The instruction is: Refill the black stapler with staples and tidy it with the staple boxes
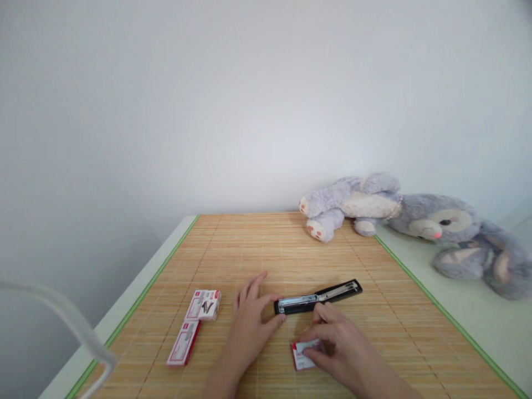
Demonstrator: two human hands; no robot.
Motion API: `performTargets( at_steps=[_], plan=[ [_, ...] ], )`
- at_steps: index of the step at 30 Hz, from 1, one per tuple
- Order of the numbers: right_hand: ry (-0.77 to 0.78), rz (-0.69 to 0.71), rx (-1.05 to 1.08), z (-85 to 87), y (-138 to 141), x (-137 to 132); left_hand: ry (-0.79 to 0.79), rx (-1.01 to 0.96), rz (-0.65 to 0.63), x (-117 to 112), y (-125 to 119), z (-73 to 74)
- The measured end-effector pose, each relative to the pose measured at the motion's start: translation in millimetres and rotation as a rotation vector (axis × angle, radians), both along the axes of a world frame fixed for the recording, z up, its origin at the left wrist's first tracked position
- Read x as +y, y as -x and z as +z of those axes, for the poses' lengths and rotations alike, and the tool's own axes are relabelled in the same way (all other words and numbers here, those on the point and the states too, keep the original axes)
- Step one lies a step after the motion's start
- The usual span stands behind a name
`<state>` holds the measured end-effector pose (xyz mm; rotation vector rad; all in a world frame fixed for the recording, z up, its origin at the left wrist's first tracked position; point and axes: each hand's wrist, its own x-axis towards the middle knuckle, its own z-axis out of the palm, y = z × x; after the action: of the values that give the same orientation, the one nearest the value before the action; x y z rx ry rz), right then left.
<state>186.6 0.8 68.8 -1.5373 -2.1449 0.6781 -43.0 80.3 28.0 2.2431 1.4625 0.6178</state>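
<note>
A black stapler (318, 297) lies opened out on the bamboo mat, its metal staple channel facing up. At its left end, my left hand (251, 321) has thumb and forefinger on either side of it, gripping it, while the other fingers stretch away. My right hand (338, 338) is closed on a small red-and-white box (302, 357) in front of the stapler, with the thumb pressed on its top. The right fingers cover part of this box. I cannot make out whether anything small is pinched in them.
Left of my hands, two red-and-white boxes (183, 343) and a white box with a stapler picture (210, 305) lie together. A grey plush toy (361, 205) lies along the back right. A pale cable (78, 321) curves at the lower left. The bamboo mat (249, 244) has green edges.
</note>
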Motion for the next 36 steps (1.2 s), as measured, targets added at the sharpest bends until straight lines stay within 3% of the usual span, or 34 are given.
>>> performTargets(
  at_steps=[10, 19, 28, 36],
  plan=[
    [-0.267, -0.015, 0.073, -7.2, -10.8, 17.8, -0.016, 0.003, -0.114, -23.4, 5.7, 2.1],
    [-0.184, -0.003, 0.014, -1.8, -5.4, 23.6, -0.036, 0.017, -0.093, -29.0, 4.0, 4.3],
    [-0.163, -0.023, -0.145, 16.8, -25.4, 22.2, -0.017, 0.021, -0.088, -28.8, 4.5, 3.0],
    [-0.124, 0.022, -0.149, 17.2, -5.9, 18.7, -0.031, 0.02, -0.088, -28.8, 4.3, 2.1]
  ],
)
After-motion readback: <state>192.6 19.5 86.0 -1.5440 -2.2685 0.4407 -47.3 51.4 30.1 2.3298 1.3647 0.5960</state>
